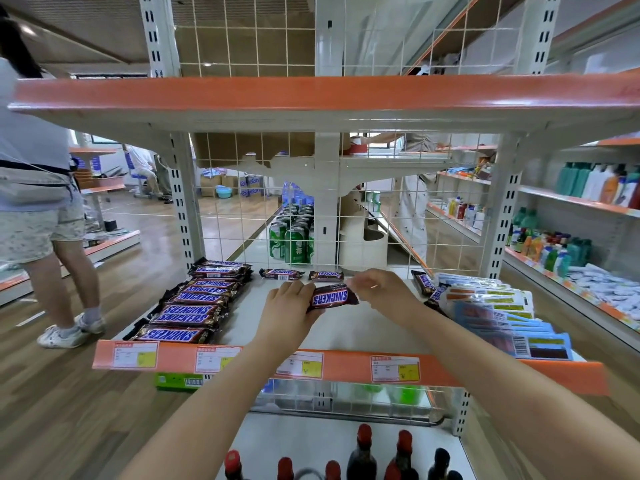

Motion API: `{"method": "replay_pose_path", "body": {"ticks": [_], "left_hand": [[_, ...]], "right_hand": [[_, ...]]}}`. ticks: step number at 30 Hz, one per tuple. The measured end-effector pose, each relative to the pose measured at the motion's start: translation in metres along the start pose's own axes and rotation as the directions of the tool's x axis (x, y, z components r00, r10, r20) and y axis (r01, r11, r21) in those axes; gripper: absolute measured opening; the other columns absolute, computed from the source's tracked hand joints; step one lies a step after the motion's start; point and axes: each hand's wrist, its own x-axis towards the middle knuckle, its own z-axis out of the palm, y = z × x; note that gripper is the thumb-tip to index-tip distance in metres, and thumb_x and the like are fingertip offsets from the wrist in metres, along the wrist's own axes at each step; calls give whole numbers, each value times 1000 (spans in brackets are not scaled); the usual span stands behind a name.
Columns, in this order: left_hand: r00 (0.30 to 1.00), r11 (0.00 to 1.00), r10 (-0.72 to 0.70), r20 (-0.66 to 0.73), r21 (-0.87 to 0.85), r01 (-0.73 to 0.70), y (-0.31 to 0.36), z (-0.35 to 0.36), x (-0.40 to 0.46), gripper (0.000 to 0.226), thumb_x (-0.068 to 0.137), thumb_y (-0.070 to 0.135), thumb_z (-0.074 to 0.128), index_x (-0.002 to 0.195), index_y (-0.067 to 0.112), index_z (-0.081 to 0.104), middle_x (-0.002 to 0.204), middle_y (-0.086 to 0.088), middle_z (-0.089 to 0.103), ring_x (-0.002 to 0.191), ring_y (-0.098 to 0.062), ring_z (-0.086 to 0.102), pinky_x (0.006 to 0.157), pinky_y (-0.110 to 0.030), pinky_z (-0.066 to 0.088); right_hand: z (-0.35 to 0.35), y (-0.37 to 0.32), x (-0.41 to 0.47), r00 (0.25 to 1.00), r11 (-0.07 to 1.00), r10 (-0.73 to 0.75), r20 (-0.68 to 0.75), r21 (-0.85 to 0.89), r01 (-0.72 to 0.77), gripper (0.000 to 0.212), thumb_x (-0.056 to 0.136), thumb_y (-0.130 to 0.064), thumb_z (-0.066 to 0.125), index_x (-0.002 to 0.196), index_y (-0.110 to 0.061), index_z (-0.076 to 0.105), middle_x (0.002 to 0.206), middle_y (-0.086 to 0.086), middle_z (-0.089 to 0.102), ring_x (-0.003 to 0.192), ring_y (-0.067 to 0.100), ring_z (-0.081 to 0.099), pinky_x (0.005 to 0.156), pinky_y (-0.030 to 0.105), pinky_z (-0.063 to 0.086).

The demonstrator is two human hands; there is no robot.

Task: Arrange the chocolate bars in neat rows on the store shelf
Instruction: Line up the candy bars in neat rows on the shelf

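Both bare forearms reach in over the orange shelf edge [346, 367], wrists level, meeting above the middle of the shelf [346, 327]. The left hand [289, 308] lies knuckles up, fingers curled round the left end of a bar [333, 297], thumb hidden beneath it. The right hand [384, 289] comes from the other side, its fingertips bunched at the bar's right crimped end; it is blurred, so I cannot tell whether it pinches the wrapper or only touches it. The bar is lifted clear of the white board and tilted, right end higher, its glossy brown wrapper with blue lettering upside down to us.

On the left, a row of bars [188, 306] runs front to back, overlapping like tiles, shiny and creased. Two loose bars [301, 274] lie flat at the back by the wire grid [242, 216], and another one [423, 283] lies slanted near flat blue and white packets [502, 313] fanned on the right. Paper price tags [394, 368] sit along the orange lip. Dark bottles [362, 459] with red caps stand on the level below
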Motion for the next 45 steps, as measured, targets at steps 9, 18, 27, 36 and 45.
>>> {"method": "replay_pose_path", "body": {"ticks": [9,18,27,36,45], "left_hand": [[922,787,-299,248,-482,385,1,-2,-3,71,84,39,65,142,13,34,128,-3,49,112,-20,51,93,-32,43],[821,500,-403,405,-654,568,-6,-10,3,25,94,26,54,75,12,62,75,-2,65,63,-8,59,64,-22,42],[769,418,-434,470,-652,633,-5,1,11,31,93,14,55,63,12,56,63,0,62,37,1,51,47,-13,42],[731,614,-493,472,-406,677,-19,36,43,35,91,23,58,57,17,56,75,-12,65,57,-19,51,58,-26,44],[692,668,-529,492,-263,697,-39,78,88,33,91,27,57,61,12,57,58,-4,54,56,-19,48,61,-24,39]], "right_hand": [[10,1,-1,1000,999,-26,8,-39,26,20,93,-21,56,103,-6,65,77,-2,62,65,6,54,57,9,42],[13,-3,1,999,996,41,0,77,-41,22,94,-23,55,109,-9,63,91,3,62,70,6,55,64,19,46],[19,8,13,987,986,160,-13,55,-159,17,92,-24,58,98,-10,65,87,7,65,66,10,58,58,17,44],[29,36,57,958,957,286,36,43,-287,21,90,-17,61,108,-7,63,111,16,66,86,20,63,53,19,45],[42,66,117,945,946,317,-78,-46,-321,32,84,-12,66,113,-7,53,118,14,55,93,22,59,62,26,52]]}}
